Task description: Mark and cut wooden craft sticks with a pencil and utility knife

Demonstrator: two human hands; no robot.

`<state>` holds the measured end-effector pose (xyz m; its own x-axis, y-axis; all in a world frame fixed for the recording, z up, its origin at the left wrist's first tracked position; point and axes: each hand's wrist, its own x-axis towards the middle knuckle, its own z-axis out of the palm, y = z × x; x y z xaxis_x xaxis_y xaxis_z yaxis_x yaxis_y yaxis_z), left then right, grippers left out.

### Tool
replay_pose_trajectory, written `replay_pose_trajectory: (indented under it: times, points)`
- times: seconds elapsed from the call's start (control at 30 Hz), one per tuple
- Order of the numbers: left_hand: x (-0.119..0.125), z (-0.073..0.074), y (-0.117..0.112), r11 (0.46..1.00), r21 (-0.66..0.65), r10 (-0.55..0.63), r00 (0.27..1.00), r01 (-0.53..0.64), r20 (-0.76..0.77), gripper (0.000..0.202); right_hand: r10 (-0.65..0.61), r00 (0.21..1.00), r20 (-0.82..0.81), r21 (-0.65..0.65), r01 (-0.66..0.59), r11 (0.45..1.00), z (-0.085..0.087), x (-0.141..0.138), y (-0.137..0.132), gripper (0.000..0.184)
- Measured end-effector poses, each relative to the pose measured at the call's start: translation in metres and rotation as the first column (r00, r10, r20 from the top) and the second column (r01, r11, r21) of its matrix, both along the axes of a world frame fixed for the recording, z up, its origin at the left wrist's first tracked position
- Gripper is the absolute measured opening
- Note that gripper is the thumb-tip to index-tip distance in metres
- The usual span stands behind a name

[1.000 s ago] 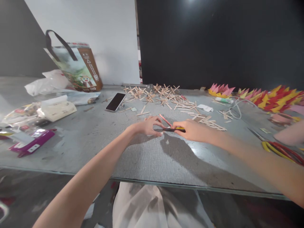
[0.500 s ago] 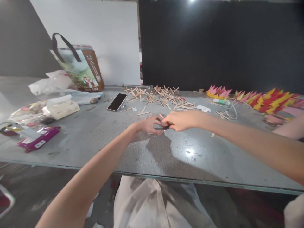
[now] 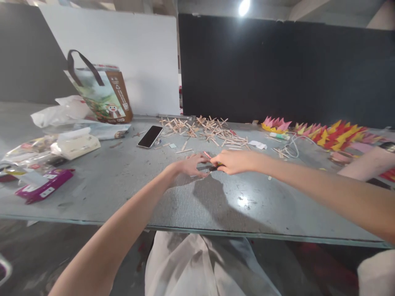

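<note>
Over the middle of the grey table (image 3: 173, 205), my two hands almost meet. My right hand (image 3: 230, 161) is closed around a small dark-tipped tool (image 3: 213, 168). Yellow shows by its grip and a red end sticks up past the fingers; its exact kind is unclear. My left hand (image 3: 190, 165) rests low on the tabletop just left of the tool, thumb and fingers curved and apart. A small pale piece seems to lie under it, mostly hidden. Behind both hands spreads a heap of thin wooden sticks (image 3: 212, 132), several joined into crosses.
A phone (image 3: 150, 136) lies left of the sticks, with a printed carrier bag (image 3: 106, 96) behind. Snack packets (image 3: 46, 185) lie at left. To the right are folded paper petals (image 3: 338, 135), a glue stick (image 3: 279, 136), a white cable (image 3: 293, 150) and another person's forearm (image 3: 365, 162).
The view has tilted upward slightly. My right hand and the tool have shifted a little, and my left thumb and fingers look wider apart. The other person's forearm now shows more, with a wristband.
</note>
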<state>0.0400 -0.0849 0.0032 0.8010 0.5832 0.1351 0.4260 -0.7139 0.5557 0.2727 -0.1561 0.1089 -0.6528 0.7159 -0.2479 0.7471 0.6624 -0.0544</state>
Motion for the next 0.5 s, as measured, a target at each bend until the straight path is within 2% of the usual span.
replay_pose_trajectory:
  times: [0.2,0.27,0.37,0.5]
  points:
    - [0.000,0.004,-0.001,0.999,0.014,-0.046,0.999,0.046,-0.013,0.065,-0.082,0.985,-0.155,0.102,0.098,0.990,-0.047,0.033,-0.027,0.027]
    - [0.000,0.005,-0.001,0.999,0.007,-0.049,0.999,0.049,-0.007,0.066,-0.083,0.982,-0.171,0.123,0.104,0.987,-0.056,0.037,-0.030,0.027]
    - [0.001,0.002,0.001,0.999,-0.016,-0.032,0.999,0.032,-0.029,0.069,-0.077,0.989,-0.123,0.132,0.093,0.987,-0.047,0.033,-0.029,0.025]
    - [0.000,-0.002,0.005,0.999,-0.040,-0.021,1.000,0.021,-0.001,0.066,-0.031,0.997,-0.067,0.036,0.034,0.999,-0.014,0.014,-0.014,0.018]
